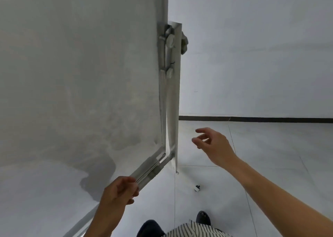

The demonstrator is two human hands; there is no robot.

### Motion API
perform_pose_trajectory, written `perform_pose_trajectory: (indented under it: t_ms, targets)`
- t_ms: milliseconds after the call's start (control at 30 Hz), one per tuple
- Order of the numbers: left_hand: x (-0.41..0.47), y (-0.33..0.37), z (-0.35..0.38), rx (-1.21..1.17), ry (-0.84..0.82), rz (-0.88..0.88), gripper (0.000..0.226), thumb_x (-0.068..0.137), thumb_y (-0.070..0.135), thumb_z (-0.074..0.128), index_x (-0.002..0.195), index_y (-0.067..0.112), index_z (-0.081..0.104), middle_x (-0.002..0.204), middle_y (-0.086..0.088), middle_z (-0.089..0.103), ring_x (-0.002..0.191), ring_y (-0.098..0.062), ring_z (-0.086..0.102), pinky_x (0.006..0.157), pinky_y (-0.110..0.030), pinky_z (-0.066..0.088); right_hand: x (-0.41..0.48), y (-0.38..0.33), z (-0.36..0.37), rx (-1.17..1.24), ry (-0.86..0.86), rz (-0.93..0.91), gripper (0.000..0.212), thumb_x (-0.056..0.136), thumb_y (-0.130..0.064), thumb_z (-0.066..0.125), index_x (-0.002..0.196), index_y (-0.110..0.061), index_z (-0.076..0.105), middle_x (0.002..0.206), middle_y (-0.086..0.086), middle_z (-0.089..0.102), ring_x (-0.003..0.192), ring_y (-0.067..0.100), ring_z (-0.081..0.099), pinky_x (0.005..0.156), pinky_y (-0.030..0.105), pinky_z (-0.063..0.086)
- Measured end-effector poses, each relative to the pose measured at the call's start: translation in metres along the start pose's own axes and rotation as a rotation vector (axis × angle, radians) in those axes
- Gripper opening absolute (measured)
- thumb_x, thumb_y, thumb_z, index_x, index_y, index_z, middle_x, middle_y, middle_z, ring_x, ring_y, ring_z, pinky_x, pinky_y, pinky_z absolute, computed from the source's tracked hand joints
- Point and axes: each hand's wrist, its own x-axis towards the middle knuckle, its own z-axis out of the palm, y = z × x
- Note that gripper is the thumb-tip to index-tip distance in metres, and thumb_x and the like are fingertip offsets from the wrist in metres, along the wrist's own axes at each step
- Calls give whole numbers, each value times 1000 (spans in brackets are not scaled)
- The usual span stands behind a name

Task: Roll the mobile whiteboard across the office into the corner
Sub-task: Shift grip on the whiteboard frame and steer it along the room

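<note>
The mobile whiteboard (75, 78) fills the left half of the view, its grey-white face smudged, with a metal frame and a side post (173, 96) carrying two round knobs. My left hand (119, 191) is closed around the board's bottom frame rail (149, 166) near the lower right corner. My right hand (214, 145) hovers in the air to the right of the post, fingers apart and holding nothing, a short gap away from the frame. One caster (197, 188) of the stand shows on the floor below the corner.
A white wall (252, 56) stands straight ahead with a dark skirting strip (252, 119) at its foot. Pale floor tiles (270, 155) stretch to the right. My shoes (203, 218) and striped clothing are at the bottom edge.
</note>
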Motion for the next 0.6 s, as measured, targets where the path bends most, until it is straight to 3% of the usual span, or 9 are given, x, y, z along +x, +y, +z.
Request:
perform_pose_trajectory:
  t_ms: [67,133,200,300,400,467,533,567,600]
  targets:
    - [2,7,12,-5,36,-20,4,86,2,66,90,4,66,66,-10,75,71,-30,66,65,-37,51,28,-15,-7,-78,-55,-159,59,84,-54,58,135,-29,46,111,-17,58,83,7,67,82,31,53]
    - [9,6,17,4,117,-56,8,88,-3,62,88,3,66,63,-6,75,71,-33,66,64,-37,50,56,-33,-4,-114,-137,-321,62,85,-60,51,139,-33,38,115,-18,55,84,7,66,82,32,53]
    - [10,3,14,11,165,-89,11,88,-6,59,86,2,67,61,-6,75,71,-35,67,65,-39,51,71,-45,5,-164,-120,-458,44,89,-53,51,127,-30,49,98,-12,63,74,13,63,74,35,53]
    - [17,1,12,-43,272,-135,12,88,-8,59,83,-1,67,56,-11,73,72,-37,68,67,-41,51,97,-58,15,-192,-85,-570,29,92,-46,53,106,-21,57,70,-11,51,61,20,55,62,35,50]
    - [31,2,8,-92,376,-122,19,87,-16,53,77,-3,64,49,-12,69,70,-44,67,53,-25,56,123,-76,26,-205,-144,-618,29,93,-45,52,109,-21,56,73,-11,52,62,20,56,63,33,51]
    - [48,11,3,-208,398,-183,23,92,-11,50,79,3,62,60,-16,71,84,-50,69,44,-4,46,141,-92,35,-205,-185,-641,31,93,-44,51,112,-20,55,77,-8,56,67,23,60,67,35,53]
    - [59,24,0,-305,312,-248,24,98,0,43,84,10,60,87,-20,72,81,-17,76,50,11,33,157,-111,47,-230,-259,-669,34,94,-44,50,118,-20,52,84,0,65,74,26,63,72,38,54]
    - [63,31,1,-239,283,-196,26,98,-4,40,83,6,58,92,-29,67,62,-6,73,50,7,38,164,-121,53,-246,-299,-680,35,94,-44,50,120,-20,51,89,3,67,77,28,64,73,39,54]
    - [73,40,-1,-118,327,-147,26,96,-11,39,81,0,57,89,-33,64,50,-8,69,46,-2,45,170,-131,60,-258,-334,-697,35,94,-43,50,119,-19,50,92,5,68,78,29,64,75,40,54]
